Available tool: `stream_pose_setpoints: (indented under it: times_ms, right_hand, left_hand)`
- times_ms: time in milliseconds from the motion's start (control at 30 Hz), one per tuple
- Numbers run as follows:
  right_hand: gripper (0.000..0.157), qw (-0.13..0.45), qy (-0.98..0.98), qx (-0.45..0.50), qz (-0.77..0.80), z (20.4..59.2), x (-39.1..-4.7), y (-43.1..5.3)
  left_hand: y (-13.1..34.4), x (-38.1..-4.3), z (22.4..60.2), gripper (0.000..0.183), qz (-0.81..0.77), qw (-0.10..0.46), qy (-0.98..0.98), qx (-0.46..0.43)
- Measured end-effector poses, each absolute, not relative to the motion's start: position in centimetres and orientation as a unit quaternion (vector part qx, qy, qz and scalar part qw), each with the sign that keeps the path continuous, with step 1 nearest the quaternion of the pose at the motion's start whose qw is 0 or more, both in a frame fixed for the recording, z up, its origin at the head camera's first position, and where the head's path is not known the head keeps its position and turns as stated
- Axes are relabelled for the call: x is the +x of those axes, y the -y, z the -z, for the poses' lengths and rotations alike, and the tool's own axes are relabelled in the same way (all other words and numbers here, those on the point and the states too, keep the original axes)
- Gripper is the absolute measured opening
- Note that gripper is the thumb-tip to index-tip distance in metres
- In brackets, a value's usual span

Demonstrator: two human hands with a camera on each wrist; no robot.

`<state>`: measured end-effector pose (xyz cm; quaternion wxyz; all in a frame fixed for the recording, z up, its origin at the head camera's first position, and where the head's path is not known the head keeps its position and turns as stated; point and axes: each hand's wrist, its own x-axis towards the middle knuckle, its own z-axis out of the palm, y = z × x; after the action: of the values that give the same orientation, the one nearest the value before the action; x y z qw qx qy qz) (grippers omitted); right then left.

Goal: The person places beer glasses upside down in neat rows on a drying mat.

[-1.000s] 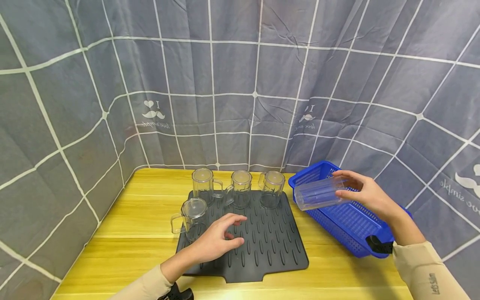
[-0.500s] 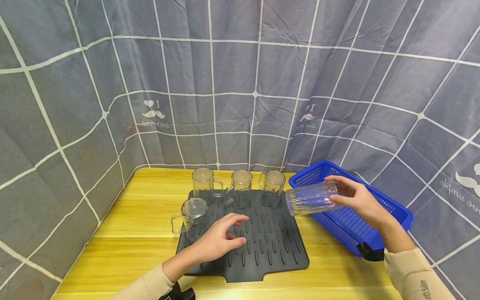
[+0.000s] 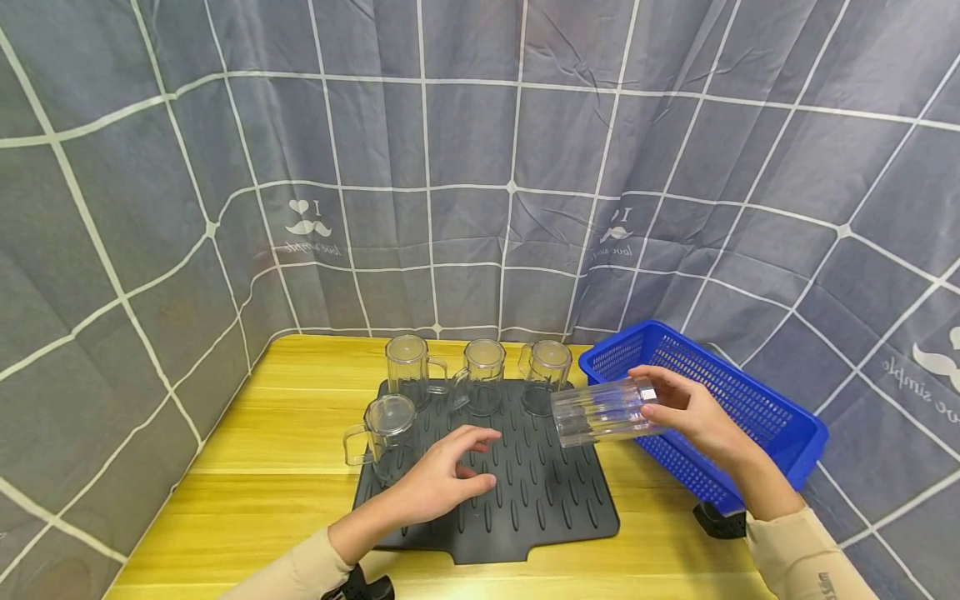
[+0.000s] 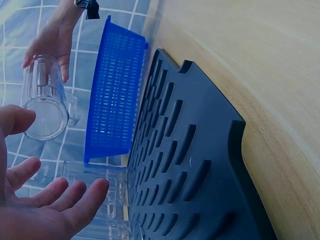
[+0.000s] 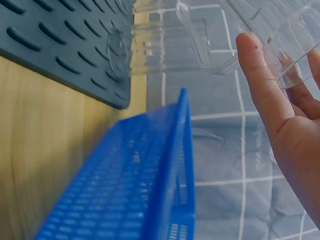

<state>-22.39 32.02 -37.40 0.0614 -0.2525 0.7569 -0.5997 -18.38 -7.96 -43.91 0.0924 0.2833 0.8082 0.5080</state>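
Observation:
My right hand [image 3: 693, 421] holds a clear glass mug [image 3: 600, 412] by one end, thumb and fingers around it. The mug is tilted almost onto its side, in the air between the blue basket and the black mat [image 3: 517, 500]. Its handle shows in the left wrist view, on the mug [image 4: 45, 100]. My left hand [image 3: 442, 475] is over the mat with fingers relaxed and apart, touching nothing that I can see. Several clear mugs stand upside down on the mat: a front left mug [image 3: 390, 425], a back left mug [image 3: 407, 367], a middle mug [image 3: 482, 375] and a right mug [image 3: 544, 375].
A blue perforated basket [image 3: 757, 400] stands on the right of the yellow wood-grain table [image 3: 255, 467], beneath my right forearm. A grey checked curtain [image 3: 465, 225] hangs behind the table and along both sides.
My right hand has carried the mug leftward and slightly down, away from over the basket to the mat's right edge. My left hand has barely moved.

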Motion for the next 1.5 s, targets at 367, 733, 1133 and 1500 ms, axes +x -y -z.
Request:
stream_pose_setpoints:
  times_ms: [367,733,1133,1500]
  right_hand:
    - [0.045,0.085,-0.739,-0.256,0.618,39.4,-22.0,-30.0]
    - [0.047,0.095,-0.701,-0.269,0.653,41.1,-22.0,-27.9]
    - [0.046,0.135,-0.676,-0.275,0.67,41.9,-21.4,-25.8]
    - [0.047,0.147,-0.654,-0.28,0.688,42.7,-21.3,-24.9]
  left_hand:
    - [7.3,-18.4,44.0,0.057,-0.508,0.081,-0.81,0.282]
    - [6.3,-18.2,44.0,0.071,-0.524,0.082,-0.803,0.272]
    - [5.5,-17.9,44.1,0.081,-0.554,0.084,-0.789,0.252]
    - [5.4,-17.7,44.2,0.078,-0.568,0.077,-0.783,0.242]
